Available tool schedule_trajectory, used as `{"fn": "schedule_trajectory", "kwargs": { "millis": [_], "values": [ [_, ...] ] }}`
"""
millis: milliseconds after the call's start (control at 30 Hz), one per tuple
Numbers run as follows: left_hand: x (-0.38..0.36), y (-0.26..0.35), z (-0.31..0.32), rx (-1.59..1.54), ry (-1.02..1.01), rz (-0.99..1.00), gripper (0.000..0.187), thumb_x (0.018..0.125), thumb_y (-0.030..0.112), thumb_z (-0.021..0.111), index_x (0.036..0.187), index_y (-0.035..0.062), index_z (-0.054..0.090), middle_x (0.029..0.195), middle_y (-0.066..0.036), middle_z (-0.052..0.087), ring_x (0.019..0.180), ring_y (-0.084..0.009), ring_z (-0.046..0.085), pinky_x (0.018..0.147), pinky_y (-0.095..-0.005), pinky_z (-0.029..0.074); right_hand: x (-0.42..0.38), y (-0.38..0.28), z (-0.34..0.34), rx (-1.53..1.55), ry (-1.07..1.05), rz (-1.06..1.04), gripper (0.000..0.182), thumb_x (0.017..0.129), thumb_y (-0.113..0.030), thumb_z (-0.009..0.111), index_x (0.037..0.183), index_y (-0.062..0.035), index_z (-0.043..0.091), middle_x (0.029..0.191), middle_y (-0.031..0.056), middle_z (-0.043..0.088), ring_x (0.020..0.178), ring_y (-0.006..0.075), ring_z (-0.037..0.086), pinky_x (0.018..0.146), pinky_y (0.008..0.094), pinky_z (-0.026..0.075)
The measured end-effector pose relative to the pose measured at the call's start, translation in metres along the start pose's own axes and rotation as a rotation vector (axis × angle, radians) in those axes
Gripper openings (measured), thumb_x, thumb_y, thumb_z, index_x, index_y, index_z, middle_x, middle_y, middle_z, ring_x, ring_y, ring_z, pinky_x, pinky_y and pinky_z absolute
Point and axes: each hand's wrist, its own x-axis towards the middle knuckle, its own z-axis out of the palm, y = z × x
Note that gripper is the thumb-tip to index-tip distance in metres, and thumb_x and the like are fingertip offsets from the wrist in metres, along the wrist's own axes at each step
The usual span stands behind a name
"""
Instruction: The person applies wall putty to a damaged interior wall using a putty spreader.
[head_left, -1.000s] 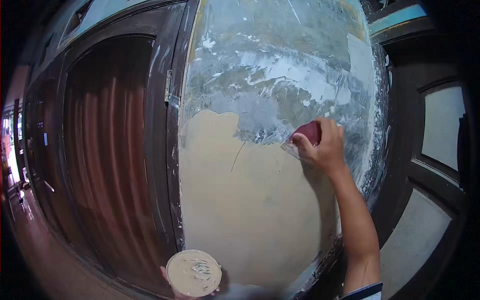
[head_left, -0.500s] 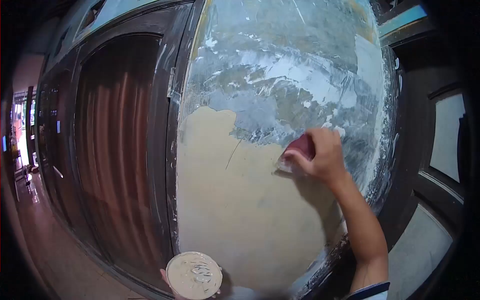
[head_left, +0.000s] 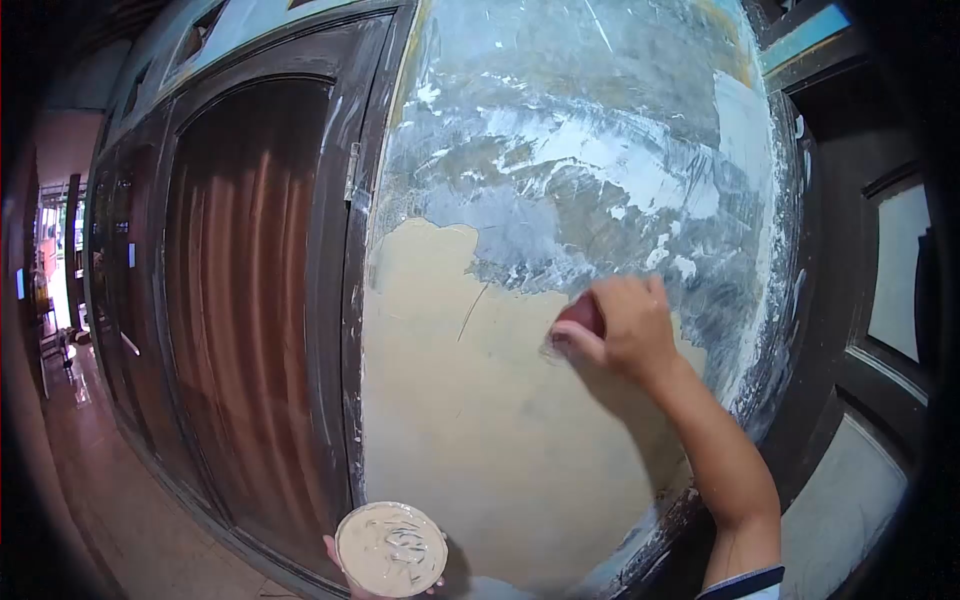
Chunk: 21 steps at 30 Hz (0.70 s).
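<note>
Coating [head_left: 500,420] could gouge if the right hand [head_left: 635,330] tilts its gripped scraper [head_left: 584,316], left hand [head_left: 333,557] holding tub [head_left: 391,550] near the left edge of the wall [head_left: 560,60].

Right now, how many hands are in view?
2: the right hand grips the scraper at the wall; the left hand, mostly hidden, holds the tub low in view.

Soft light falls on the wall [head_left: 570,60]; a shadow [head_left: 645,430] lies below the right hand [head_left: 632,325], which is slightly blurred. Lens distortion bows the door [head_left: 240,330]; the corners go black.
</note>
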Motion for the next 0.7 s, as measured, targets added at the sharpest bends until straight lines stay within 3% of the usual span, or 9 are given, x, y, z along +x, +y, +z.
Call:
{"fn": "schedule_trajectory", "kwargs": {
  "millis": [167, 200, 300, 367, 433, 567, 633, 700],
  "values": [
    [0.005, 0.005, 0.002, 0.0, 0.005, -0.016, 0.126, 0.07, 0.103, 0.039, 0.153, 0.0087, 0.043, 0.138, -0.043, 0.051, 0.095, -0.0623, 0.063, 0.059, -0.0699, 0.055, 0.036, 0.038, -0.009, -0.04, 0.228, 0.329, 0.051, 0.079, -0.051, 0.084, 0.099, -0.0086, 0.063, 0.088, 0.0105, 0.067, 0.077, 0.0328, 0.062, 0.079, 0.0433, 0.044],
    [0.006, 0.007, 0.002, 0.0, 0.006, -0.022, 0.126, 0.07, 0.103, 0.039, 0.153, 0.0088, 0.043, 0.138, -0.043, 0.051, 0.095, -0.0623, 0.063, 0.059, -0.0698, 0.055, 0.032, 0.034, -0.013, 0.012, 0.159, 0.324, 0.053, 0.079, -0.051, 0.085, 0.101, -0.0087, 0.064, 0.089, 0.0104, 0.068, 0.078, 0.0331, 0.063, 0.079, 0.0437, 0.044],
    [0.01, 0.012, 0.003, -0.001, 0.005, -0.036, 0.125, 0.07, 0.103, 0.039, 0.153, 0.0092, 0.043, 0.138, -0.043, 0.051, 0.095, -0.0622, 0.063, 0.059, -0.0697, 0.055, 0.005, 0.006, -0.008, 0.13, -0.078, 0.005, 0.054, 0.078, -0.055, 0.084, 0.101, -0.0093, 0.065, 0.088, 0.0088, 0.067, 0.082, 0.0311, 0.063, 0.08, 0.046, 0.044],
    [0.009, 0.013, 0.003, -0.007, 0.009, -0.038, 0.125, 0.07, 0.103, 0.04, 0.153, 0.0094, 0.043, 0.138, -0.043, 0.051, 0.095, -0.0622, 0.063, 0.059, -0.0697, 0.055, 0.004, -0.004, -0.002, 0.076, -0.188, -0.033, 0.054, 0.078, -0.056, 0.082, 0.1, -0.0092, 0.066, 0.088, 0.0082, 0.066, 0.085, 0.0303, 0.063, 0.082, 0.0461, 0.044],
    [0.007, 0.012, 0.004, -0.009, 0.018, -0.044, 0.125, 0.07, 0.103, 0.04, 0.153, 0.0096, 0.043, 0.138, -0.043, 0.051, 0.095, -0.0621, 0.063, 0.059, -0.0696, 0.055, 0.023, 0.008, 0.003, -0.004, 0.026, 0.101, 0.054, 0.079, -0.056, 0.081, 0.1, -0.0091, 0.066, 0.089, 0.0082, 0.066, 0.087, 0.0306, 0.064, 0.081, 0.0447, 0.044],
    [0.006, 0.014, 0.006, -0.013, 0.027, -0.052, 0.125, 0.07, 0.103, 0.04, 0.153, 0.0101, 0.044, 0.139, -0.042, 0.051, 0.095, -0.0621, 0.062, 0.059, -0.0695, 0.054, 0.05, 0.035, -0.012, -0.033, 0.218, 0.314, 0.053, 0.081, -0.054, 0.082, 0.102, -0.0078, 0.065, 0.089, 0.0111, 0.067, 0.078, 0.0334, 0.063, 0.075, 0.0455, 0.045],
    [0.008, 0.016, 0.009, -0.016, 0.025, -0.058, 0.125, 0.07, 0.103, 0.04, 0.153, 0.0103, 0.044, 0.139, -0.042, 0.051, 0.095, -0.062, 0.062, 0.059, -0.0694, 0.054, 0.033, 0.022, -0.012, 0.03, 0.145, 0.181, 0.052, 0.08, -0.055, 0.082, 0.097, -0.0091, 0.064, 0.083, 0.0099, 0.065, 0.077, 0.0322, 0.063, 0.074, 0.0446, 0.044],
    [0.009, 0.016, 0.012, -0.022, 0.021, -0.062, 0.124, 0.07, 0.103, 0.04, 0.153, 0.0105, 0.044, 0.139, -0.042, 0.051, 0.096, -0.062, 0.062, 0.059, -0.0693, 0.054, 0.01, -0.007, -0.014, 0.155, -0.136, -0.041, 0.05, 0.079, -0.057, 0.081, 0.091, -0.011, 0.063, 0.082, 0.0076, 0.064, 0.077, 0.0305, 0.062, 0.076, 0.0428, 0.043]
  ]
}}
